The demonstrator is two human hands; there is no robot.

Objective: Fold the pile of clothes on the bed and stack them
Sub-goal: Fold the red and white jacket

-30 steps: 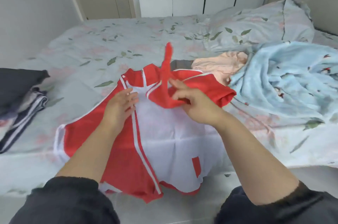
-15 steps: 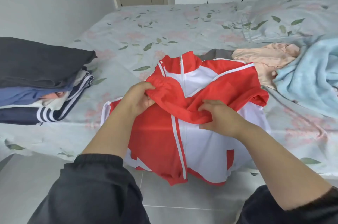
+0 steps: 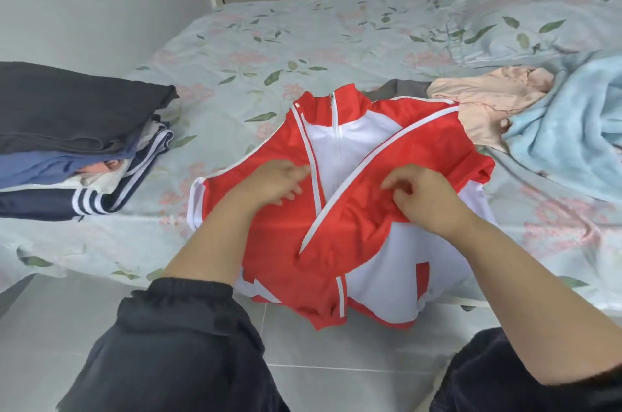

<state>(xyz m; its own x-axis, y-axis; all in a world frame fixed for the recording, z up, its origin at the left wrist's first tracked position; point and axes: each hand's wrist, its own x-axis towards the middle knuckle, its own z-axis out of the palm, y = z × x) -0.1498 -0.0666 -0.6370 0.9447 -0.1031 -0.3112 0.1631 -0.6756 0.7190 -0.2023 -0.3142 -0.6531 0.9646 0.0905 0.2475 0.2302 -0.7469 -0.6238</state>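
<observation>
Both hands are resting on the red and white jacket (image 3: 340, 209), which is lying front up at the near edge of the bed (image 3: 269, 41), hem hanging over. Left hand (image 3: 272, 184) is lying loosely open, fingers pressing the red left panel. Right hand (image 3: 427, 199) is curling half closed, pinching the folded-over red sleeve. Left of the jacket, the folded stack (image 3: 70, 142) is sitting; right of it, a peach garment (image 3: 488, 102) is lying crumpled.

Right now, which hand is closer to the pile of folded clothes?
The left hand. It lies on the red jacket on the side toward the folded pile; the right hand is farther across the jacket.
</observation>
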